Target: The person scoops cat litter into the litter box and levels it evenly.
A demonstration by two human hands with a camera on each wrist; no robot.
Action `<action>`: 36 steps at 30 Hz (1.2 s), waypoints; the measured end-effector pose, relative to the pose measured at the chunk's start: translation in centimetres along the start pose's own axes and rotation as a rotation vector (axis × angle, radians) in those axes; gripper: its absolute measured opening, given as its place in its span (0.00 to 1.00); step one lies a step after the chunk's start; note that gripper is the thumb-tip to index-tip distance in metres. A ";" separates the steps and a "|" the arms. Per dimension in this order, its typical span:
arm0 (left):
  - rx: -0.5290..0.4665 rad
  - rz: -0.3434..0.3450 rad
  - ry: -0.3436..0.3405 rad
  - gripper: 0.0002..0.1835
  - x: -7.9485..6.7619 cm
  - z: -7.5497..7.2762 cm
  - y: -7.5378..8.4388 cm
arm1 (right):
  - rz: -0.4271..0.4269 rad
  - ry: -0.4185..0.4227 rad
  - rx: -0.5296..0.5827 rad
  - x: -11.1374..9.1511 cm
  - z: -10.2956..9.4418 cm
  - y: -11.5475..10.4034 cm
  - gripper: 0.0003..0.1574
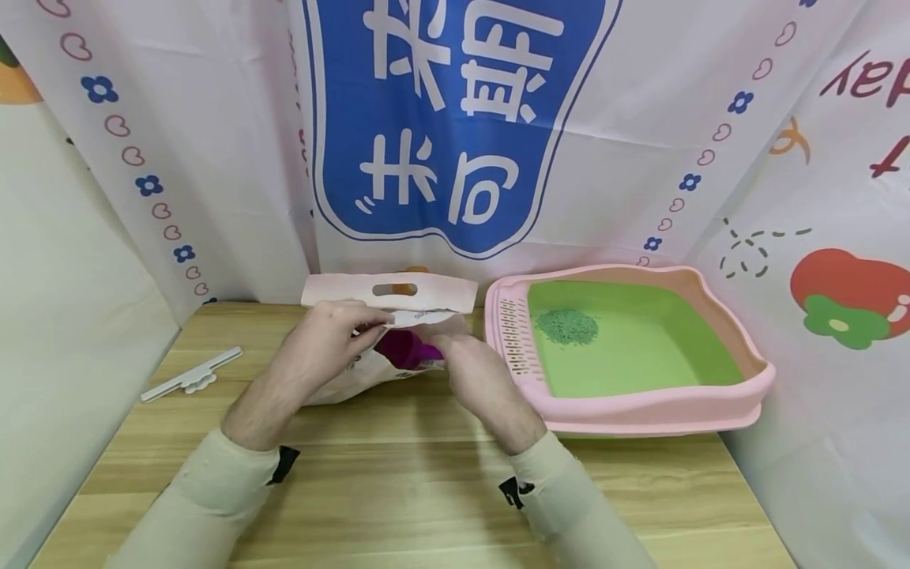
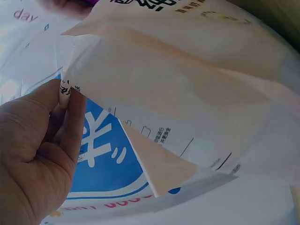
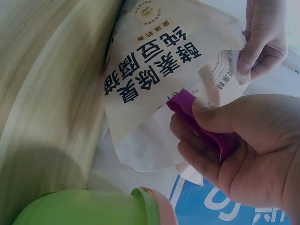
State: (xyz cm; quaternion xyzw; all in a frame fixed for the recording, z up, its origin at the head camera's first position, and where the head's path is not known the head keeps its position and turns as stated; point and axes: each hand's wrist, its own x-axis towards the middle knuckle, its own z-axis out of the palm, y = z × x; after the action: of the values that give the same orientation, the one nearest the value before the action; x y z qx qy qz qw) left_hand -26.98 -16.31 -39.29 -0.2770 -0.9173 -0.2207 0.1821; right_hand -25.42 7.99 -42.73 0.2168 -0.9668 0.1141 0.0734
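A cream paper cat litter bag (image 1: 341, 389) with black print lies on the table, its opening toward the right. My left hand (image 1: 330, 336) pinches the edge of that opening between thumb and fingers. In my right hand (image 1: 479, 379), at the bag's mouth, is a purple scoop (image 1: 400, 348); the fingers curl round its handle (image 3: 227, 145) in the right wrist view. Whether the scoop holds litter cannot be seen. Right of the bag stands a pink and green litter box (image 1: 640, 412), with a small heap of green litter (image 1: 567, 326) on its floor.
A white sealing clip (image 1: 192, 375) lies at the left of the wooden table (image 1: 384, 490). Printed cloth (image 1: 626, 118) hangs close behind the bag and box. The box's near wall rises beside my right wrist.
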 end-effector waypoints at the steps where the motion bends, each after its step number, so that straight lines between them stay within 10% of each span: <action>1: 0.002 0.006 0.000 0.10 0.0 0.0 0.0 | -0.006 -0.009 0.008 0.0 0.0 0.0 0.32; 19: 0.007 0.069 -0.005 0.10 0.1 0.4 0.0 | 0.017 -0.091 -0.077 0.3 -0.7 -0.6 0.10; 36: 0.013 0.077 0.012 0.09 0.5 0.5 -0.3 | -0.107 -0.019 -0.243 2.0 1.7 -1.5 0.11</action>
State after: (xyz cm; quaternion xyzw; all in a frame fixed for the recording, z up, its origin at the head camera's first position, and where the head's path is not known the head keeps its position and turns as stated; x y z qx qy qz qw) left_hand -27.65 -16.04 -39.52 -0.3097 -0.9061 -0.2094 0.1979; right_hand -26.67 5.46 -43.67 0.2584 -0.9612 -0.0099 0.0959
